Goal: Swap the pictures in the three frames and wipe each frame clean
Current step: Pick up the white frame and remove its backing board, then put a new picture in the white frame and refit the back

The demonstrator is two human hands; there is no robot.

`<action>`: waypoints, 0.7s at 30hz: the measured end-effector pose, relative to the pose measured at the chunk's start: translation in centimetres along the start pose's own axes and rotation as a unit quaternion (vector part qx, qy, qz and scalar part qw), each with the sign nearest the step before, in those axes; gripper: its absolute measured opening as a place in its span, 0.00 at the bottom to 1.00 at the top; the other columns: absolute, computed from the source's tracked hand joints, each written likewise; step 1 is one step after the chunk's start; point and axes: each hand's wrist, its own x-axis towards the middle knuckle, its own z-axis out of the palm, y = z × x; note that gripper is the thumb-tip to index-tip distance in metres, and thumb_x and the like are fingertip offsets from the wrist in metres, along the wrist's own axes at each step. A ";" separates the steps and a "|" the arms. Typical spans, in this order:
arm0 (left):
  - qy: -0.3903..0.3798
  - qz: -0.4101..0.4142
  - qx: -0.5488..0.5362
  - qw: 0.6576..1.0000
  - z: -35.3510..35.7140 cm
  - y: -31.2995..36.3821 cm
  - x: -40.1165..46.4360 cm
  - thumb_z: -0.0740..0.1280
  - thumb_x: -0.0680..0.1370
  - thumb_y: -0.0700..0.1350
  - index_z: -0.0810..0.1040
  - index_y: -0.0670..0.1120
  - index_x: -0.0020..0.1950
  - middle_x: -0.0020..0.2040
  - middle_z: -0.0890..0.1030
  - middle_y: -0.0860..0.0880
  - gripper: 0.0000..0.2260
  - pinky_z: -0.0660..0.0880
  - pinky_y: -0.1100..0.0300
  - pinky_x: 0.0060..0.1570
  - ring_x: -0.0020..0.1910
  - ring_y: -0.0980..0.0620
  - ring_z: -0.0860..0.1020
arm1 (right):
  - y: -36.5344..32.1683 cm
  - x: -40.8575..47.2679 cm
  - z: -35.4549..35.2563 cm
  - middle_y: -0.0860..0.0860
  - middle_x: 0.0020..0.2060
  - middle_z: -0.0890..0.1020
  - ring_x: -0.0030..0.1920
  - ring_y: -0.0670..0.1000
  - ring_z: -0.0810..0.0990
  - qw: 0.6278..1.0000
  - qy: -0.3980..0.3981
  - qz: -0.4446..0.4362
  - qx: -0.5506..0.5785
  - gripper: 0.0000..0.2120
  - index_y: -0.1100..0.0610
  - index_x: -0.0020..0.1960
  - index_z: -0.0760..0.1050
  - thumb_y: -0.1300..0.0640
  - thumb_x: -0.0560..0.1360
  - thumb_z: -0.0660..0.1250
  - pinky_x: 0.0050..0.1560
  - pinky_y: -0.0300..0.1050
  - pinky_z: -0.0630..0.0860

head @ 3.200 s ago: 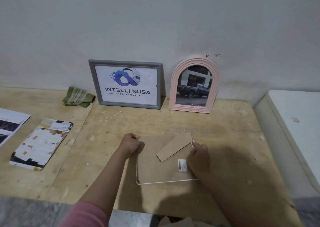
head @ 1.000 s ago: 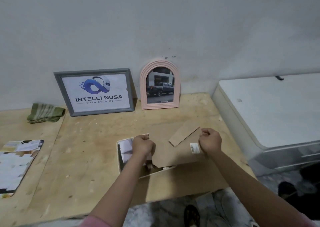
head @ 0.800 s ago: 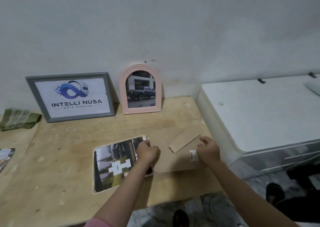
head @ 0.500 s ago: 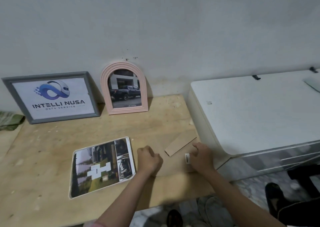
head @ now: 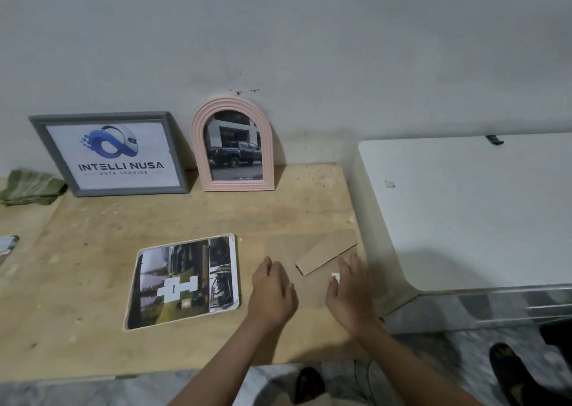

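Backing board (head: 312, 263) lies under your relaxed, empty left hand (head: 272, 291) and right hand (head: 349, 291); slide the white frame's (head: 236, 269) picture (head: 182, 285) out flat.

A scuffed plywood table (head: 93, 343) is seen against a wall. On it are stood a grey frame (head: 108, 155) and a pink arched frame (head: 233, 145); a white frame (head: 182, 282), brown backing board (head: 309, 269) and green cloth (head: 29, 187) are laid flat.

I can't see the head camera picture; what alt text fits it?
Two bare hands, left hand and right hand, rest on a brown backing board on a wooden table, beside a white frame showing a photo collage.
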 end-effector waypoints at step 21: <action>0.035 -0.084 0.122 0.988 -16.0 -18.4 -0.5 0.73 0.61 0.67 0.69 0.48 0.59 0.67 0.69 0.45 0.36 0.71 0.52 0.59 0.62 0.45 0.70 | -19.6 3.4 8.2 0.53 0.75 0.57 0.74 0.56 0.56 0.939 -0.168 -0.239 -0.182 0.41 0.55 0.75 0.53 0.34 0.72 0.60 0.71 0.56 0.56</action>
